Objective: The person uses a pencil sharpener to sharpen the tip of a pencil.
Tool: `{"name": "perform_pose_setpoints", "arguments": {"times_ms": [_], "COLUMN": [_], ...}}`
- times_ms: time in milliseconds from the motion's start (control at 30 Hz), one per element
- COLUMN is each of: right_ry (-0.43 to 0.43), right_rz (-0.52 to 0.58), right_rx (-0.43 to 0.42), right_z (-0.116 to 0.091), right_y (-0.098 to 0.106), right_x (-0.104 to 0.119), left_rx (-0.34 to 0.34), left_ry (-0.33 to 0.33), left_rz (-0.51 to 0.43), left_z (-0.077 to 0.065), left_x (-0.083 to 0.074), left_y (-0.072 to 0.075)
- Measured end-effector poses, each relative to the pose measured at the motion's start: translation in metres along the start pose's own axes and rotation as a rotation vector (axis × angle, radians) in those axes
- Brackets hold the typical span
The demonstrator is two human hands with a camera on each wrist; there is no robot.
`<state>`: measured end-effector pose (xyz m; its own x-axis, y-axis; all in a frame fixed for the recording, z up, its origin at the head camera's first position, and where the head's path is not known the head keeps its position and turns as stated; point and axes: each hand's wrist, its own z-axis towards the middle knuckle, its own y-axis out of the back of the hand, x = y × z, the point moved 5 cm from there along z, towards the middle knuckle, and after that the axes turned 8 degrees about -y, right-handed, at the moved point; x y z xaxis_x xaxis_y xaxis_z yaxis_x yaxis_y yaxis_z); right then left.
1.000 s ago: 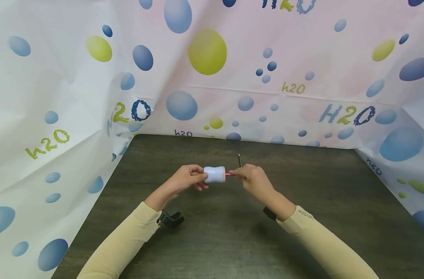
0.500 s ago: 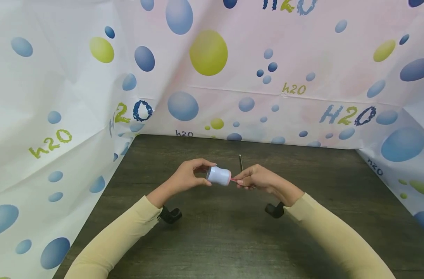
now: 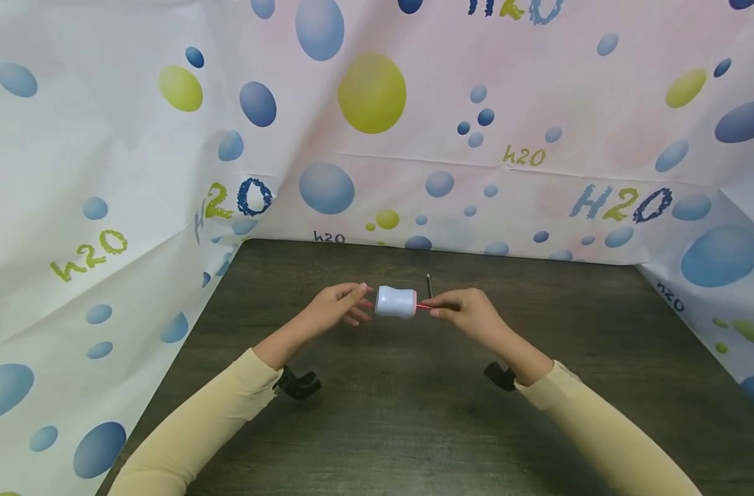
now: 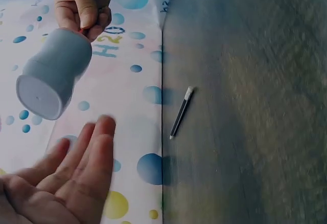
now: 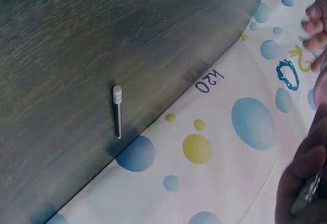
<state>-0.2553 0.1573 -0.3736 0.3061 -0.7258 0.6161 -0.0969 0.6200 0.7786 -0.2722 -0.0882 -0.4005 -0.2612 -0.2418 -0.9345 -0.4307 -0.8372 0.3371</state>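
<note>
A pale blue, waisted pencil sharpener with a pink right end is held up above the table in the head view. From that end comes a thin red pencil, pinched between the thumb and fingers of my right hand. My left hand is by the sharpener's left end, fingers extended and holding nothing. The left wrist view shows a gap between those fingers and the sharpener, whose flat round base faces the camera. In the right wrist view the sharpener is mostly cut off at the edge.
A dark pencil with a white end lies on the dark wooden table, beyond my hands. Behind and at both sides rises a white sheet printed with blue and green dots.
My left hand has let go of the sharpener and drawn slightly back from it. The right hand has shifted slightly right, with the pencil and sharpener, which have levelled out from a tilt.
</note>
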Motion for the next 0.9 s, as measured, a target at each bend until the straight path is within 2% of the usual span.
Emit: {"name": "perform_pose_setpoints", "arguments": {"times_ms": [67,167,233,300,400,500,567,667,733,800,867,900], "right_ry": [0.082,0.258,0.394,0.494,0.552,0.495,0.408,0.201,0.038,-0.099,-0.174,-0.186], "right_rz": [-0.050,-0.140,-0.215,-0.268,-0.304,-0.283,-0.242,-0.117,0.047,0.193,0.291,0.322], "right_rx": [-0.072,-0.187,-0.264,-0.327,-0.370,-0.329,-0.248,-0.035,0.140,0.279,0.353,0.367], "right_z": [-0.003,-0.008,-0.012,-0.016,-0.018,-0.013,-0.009,0.002,0.008,0.014,0.017,0.017], "right_y": [0.002,0.002,0.000,-0.004,-0.007,-0.007,-0.006,-0.004,-0.005,-0.008,-0.011,-0.012], "right_x": [0.005,0.013,0.018,0.022,0.026,0.029,0.030,0.024,0.015,0.006,-0.001,-0.003], "left_rx": [0.023,0.053,0.058,0.050,0.018,-0.038,-0.072,-0.097,-0.107,-0.124,-0.142,-0.146], "left_ry": [0.078,0.134,0.148,0.151,0.143,0.112,0.069,-0.049,-0.158,-0.256,-0.326,-0.346], "left_rz": [-0.026,-0.041,-0.037,-0.022,-0.014,-0.016,0.001,0.089,0.194,0.281,0.354,0.359], "left_z": [0.000,0.000,0.001,0.001,0.002,0.001,0.000,-0.002,-0.004,-0.006,-0.009,-0.009], "left_x": [0.004,0.007,0.007,0.007,0.006,0.005,0.003,-0.001,-0.007,-0.012,-0.016,-0.017], "left_y": [-0.001,-0.004,-0.006,-0.007,-0.007,-0.005,-0.004,-0.003,-0.003,-0.003,-0.002,-0.002]}}
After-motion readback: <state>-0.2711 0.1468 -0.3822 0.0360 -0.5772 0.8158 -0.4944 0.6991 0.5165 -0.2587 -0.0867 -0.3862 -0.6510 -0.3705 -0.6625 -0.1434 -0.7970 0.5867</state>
